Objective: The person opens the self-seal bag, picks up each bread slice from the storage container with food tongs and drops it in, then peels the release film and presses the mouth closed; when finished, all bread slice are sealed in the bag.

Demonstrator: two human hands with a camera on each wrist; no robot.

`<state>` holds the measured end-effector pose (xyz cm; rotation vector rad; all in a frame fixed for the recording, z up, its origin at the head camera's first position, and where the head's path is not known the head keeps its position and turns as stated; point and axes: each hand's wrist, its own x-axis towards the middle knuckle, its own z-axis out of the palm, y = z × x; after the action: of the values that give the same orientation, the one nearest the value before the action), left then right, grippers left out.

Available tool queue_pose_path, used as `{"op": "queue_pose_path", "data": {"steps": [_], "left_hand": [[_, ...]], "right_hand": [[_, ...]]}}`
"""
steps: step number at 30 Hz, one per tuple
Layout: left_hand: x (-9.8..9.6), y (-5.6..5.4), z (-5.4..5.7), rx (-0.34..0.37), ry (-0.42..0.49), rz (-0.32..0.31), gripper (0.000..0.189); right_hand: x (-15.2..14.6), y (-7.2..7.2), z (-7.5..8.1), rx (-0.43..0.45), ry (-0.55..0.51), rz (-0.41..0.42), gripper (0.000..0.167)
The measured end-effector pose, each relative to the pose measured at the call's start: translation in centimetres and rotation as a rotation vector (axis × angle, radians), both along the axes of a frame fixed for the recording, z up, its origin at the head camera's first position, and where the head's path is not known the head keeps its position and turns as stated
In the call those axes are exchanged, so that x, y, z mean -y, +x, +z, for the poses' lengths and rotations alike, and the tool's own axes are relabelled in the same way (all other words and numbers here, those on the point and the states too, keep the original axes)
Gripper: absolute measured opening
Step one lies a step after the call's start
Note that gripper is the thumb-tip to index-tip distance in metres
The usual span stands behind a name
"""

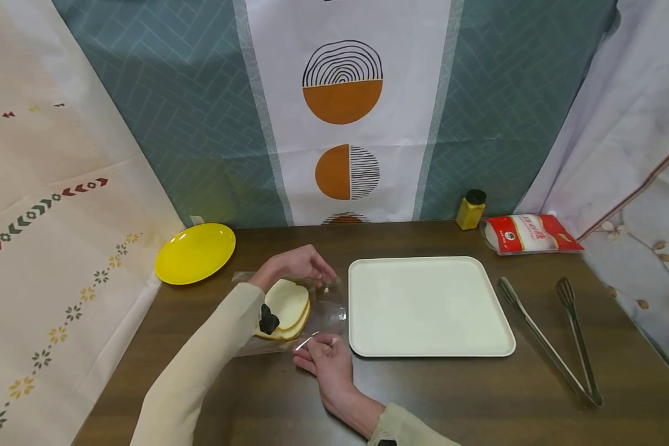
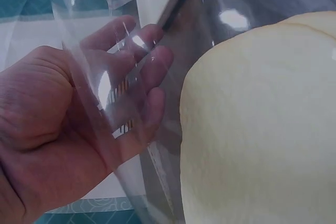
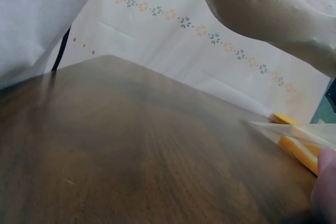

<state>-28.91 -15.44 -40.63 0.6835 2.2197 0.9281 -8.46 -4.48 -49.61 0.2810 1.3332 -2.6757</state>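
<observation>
Pale bread slices with a thin brown crust lie inside a clear plastic bag on the brown table. At the bag's far edge my left hand pinches the film near the open end. Seen from the left wrist, its bent fingers show through the film, beside the bread. My right hand grips the near corner of the same end between thumb and fingers. Only a bit of the right hand enters the right wrist view, with the crust edge beyond it.
A white tray stands just right of the bag. Metal tongs lie spread at the right. A yellow plate is at the back left. A black-capped yellow jar and a red-and-white packet sit at the back right.
</observation>
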Motion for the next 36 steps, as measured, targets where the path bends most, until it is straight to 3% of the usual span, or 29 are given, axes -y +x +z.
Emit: {"op": "queue_pose_path", "data": {"steps": [4, 11, 20, 28, 31, 36], "left_hand": [[0.1, 0.1, 0.0, -0.017, -0.005, 0.008, 0.038], [0.6, 0.2, 0.4, -0.060, 0.003, -0.002, 0.037], [2.6, 0.5, 2.1, -0.094, 0.067, 0.022, 0.029], [5.2, 1.0, 4.0, -0.131, 0.218, 0.094, 0.031], [6.1, 1.3, 4.6, -0.136, 0.283, 0.115, 0.032], [7.3, 2.2, 5.7, -0.156, 0.336, 0.207, 0.032]], "right_hand": [[0.1, 0.1, 0.1, 0.014, -0.003, -0.009, 0.031], [0.0, 0.3, 0.1, 0.007, 0.040, 0.002, 0.032], [-0.5, 0.6, 0.8, -0.039, 0.099, 0.040, 0.039], [-1.6, 0.6, 2.3, -0.161, 0.175, 0.057, 0.040], [-2.2, 0.5, 2.9, -0.202, 0.210, 0.062, 0.034], [-3.3, 0.1, 4.0, -0.264, 0.316, 0.077, 0.021]]}}
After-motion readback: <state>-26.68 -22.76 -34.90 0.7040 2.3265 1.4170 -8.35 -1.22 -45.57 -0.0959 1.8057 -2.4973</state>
